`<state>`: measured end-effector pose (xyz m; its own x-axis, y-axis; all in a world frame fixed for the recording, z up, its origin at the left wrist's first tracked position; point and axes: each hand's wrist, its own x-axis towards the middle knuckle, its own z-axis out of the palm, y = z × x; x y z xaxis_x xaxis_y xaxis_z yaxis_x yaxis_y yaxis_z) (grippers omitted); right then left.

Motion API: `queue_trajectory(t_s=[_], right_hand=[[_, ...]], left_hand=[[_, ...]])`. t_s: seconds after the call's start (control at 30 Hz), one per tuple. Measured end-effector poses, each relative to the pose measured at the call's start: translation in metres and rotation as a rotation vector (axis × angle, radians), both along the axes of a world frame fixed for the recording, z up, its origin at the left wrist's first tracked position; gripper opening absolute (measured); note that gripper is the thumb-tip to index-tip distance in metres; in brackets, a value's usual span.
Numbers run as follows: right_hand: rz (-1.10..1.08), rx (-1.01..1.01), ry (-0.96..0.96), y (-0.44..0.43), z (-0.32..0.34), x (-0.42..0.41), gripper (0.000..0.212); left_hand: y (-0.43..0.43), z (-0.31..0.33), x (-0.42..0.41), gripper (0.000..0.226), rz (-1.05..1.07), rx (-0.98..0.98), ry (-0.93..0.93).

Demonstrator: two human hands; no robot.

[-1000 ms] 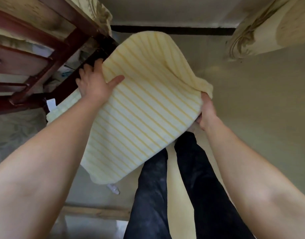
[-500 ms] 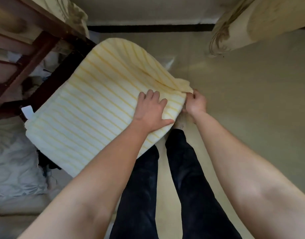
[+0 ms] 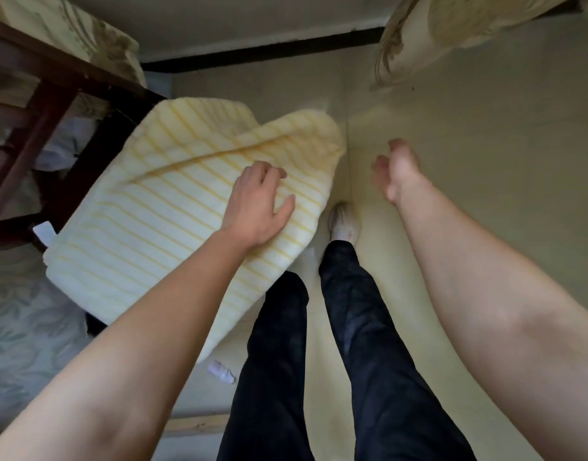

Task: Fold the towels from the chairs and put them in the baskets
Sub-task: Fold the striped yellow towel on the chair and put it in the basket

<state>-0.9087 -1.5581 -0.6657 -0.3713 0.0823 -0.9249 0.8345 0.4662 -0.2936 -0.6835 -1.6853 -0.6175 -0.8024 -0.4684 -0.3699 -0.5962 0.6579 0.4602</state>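
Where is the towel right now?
The towel is left of centre in the head view, under the left hand and beside the dark chair; the right hand is off it.

A pale yellowish floor (image 3: 485, 227) fills most of the view, with a faint straight seam (image 3: 348, 128) running across it toward the far wall (image 3: 252, 21). A black skirting strip (image 3: 259, 53) lines the foot of that wall. Two legs in dark trousers (image 3: 369, 327) stand on the floor, and a light-coloured shoe (image 3: 344, 221) shows at the end of the right one. At lower left lies a grey fabric with a leafy pattern (image 3: 23, 327). A small white object (image 3: 222, 372), too blurred to identify, sits beside the left trouser leg. A light wooden strip (image 3: 196, 424) lies near the bottom edge.
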Motion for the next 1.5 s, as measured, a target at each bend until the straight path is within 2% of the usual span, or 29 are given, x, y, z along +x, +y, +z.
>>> queue_trajectory(t_s=[0.07, 0.13, 0.23, 0.3, 0.37, 0.5, 0.6, 0.67, 0.8, 0.93, 1.0, 1.1, 1.17, 1.37, 1.5], right_hand=[[0.165, 0.053, -0.052, 0.001, 0.007, 0.030, 0.036], [0.235, 0.069, -0.116, 0.002, 0.015, 0.064, 0.044], [0.177, 0.103, -0.202, 0.005, 0.032, 0.120, 0.085], [0.118, 0.138, -0.260, 0.009, 0.042, 0.158, 0.099], [0.078, 0.097, -0.348, 0.014, 0.052, 0.192, 0.097], [0.111, -0.141, -0.442, 0.019, 0.069, 0.239, 0.080], [0.098, -0.215, -0.421, 0.022, 0.070, 0.252, 0.069], [0.093, -0.287, -0.461, 0.023, 0.070, 0.256, 0.065], [0.106, -0.277, -0.498, 0.023, 0.064, 0.252, 0.049], [0.157, -0.303, -0.531, 0.020, 0.070, 0.237, 0.045], [0.191, -0.310, -0.519, 0.018, 0.079, 0.231, 0.043], [0.240, -0.298, -0.451, 0.013, 0.095, 0.218, 0.049], [0.224, -0.302, -0.384, 0.006, 0.110, 0.207, 0.050], [0.201, -0.366, -0.170, -0.026, 0.168, 0.158, 0.043], [0.270, -0.463, -0.021, -0.067, 0.223, 0.125, 0.043]], left_hand=[[-0.014, 0.013, 0.008, 0.038, 0.139, -0.059, 0.053], [-0.032, 0.021, 0.022, 0.040, 0.235, -0.180, -0.004], [-0.061, 0.030, 0.057, 0.050, 0.447, -0.271, -0.194], [-0.080, 0.035, 0.083, 0.060, 0.602, -0.264, -0.287], [-0.098, 0.038, 0.108, 0.072, 0.684, -0.209, -0.386], [-0.128, 0.036, 0.149, 0.091, 0.653, 0.001, -0.591], [-0.135, 0.033, 0.161, 0.086, 0.510, 0.005, -0.616], [-0.141, 0.031, 0.165, 0.081, 0.488, 0.021, -0.608], [-0.155, 0.035, 0.166, 0.083, 0.675, 0.268, -0.499], [-0.163, 0.047, 0.166, 0.079, 0.715, 0.402, -0.490], [-0.162, 0.051, 0.172, 0.070, 0.756, 0.510, -0.475], [-0.149, 0.060, 0.174, 0.043, 0.898, 0.744, -0.358], [-0.139, 0.068, 0.170, 0.035, 0.964, 0.876, -0.293], [-0.119, 0.108, 0.173, 0.036, 1.241, 1.192, 0.067], [-0.102, 0.155, 0.183, 0.036, 1.485, 1.248, 0.428]])
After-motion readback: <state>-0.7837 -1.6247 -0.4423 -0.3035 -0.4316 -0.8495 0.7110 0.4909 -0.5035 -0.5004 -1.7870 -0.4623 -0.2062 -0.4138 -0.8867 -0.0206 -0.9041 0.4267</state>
